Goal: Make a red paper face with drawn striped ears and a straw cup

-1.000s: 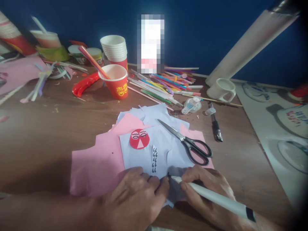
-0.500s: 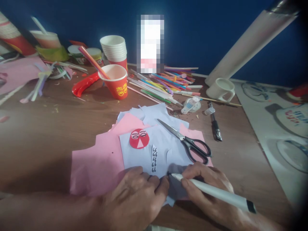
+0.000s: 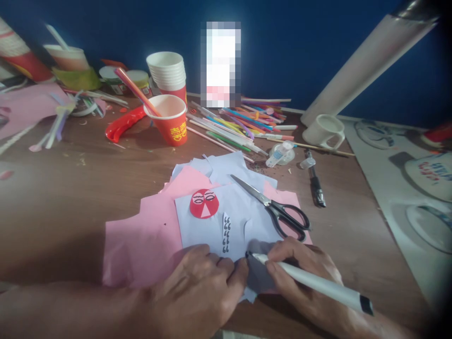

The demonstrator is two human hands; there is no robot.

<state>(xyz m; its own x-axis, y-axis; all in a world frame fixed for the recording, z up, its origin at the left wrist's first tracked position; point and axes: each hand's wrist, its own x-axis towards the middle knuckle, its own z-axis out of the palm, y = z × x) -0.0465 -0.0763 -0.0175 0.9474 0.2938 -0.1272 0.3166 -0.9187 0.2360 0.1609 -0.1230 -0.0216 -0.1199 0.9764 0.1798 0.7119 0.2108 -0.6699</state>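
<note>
In my right hand (image 3: pixel 303 273), closed around it, is a white marker (image 3: pixel 325 285) with a black end. Its tip touches pale blue paper (image 3: pixel 197 230) beside a small black mark. Just left of the tip, my left hand (image 3: pixel 203 287) presses down on the paper with curled fingers; what lies under the fingertips is hidden. A red paper circle (image 3: pixel 212 207) with drawn eyes and a pink triangle lies above my left hand. Near it is a white strip (image 3: pixel 226 235) with comma-like marks. Black-handled scissors (image 3: pixel 278 212) rest partly open on the paper.
Pink paper (image 3: pixel 141 245) spreads beneath. Behind stand a red paper cup (image 3: pixel 169 125) with straws and stacked cups (image 3: pixel 167 70). Loose straws (image 3: pixel 243 122), a small bottle (image 3: pixel 278 153), a white mug (image 3: pixel 324 132) and a black pen (image 3: pixel 317 186) lie or stand further back.
The marker has tilted slightly, its rear end shifting a little left. The black mark at its tip shows more clearly. My left hand has stayed in place.
</note>
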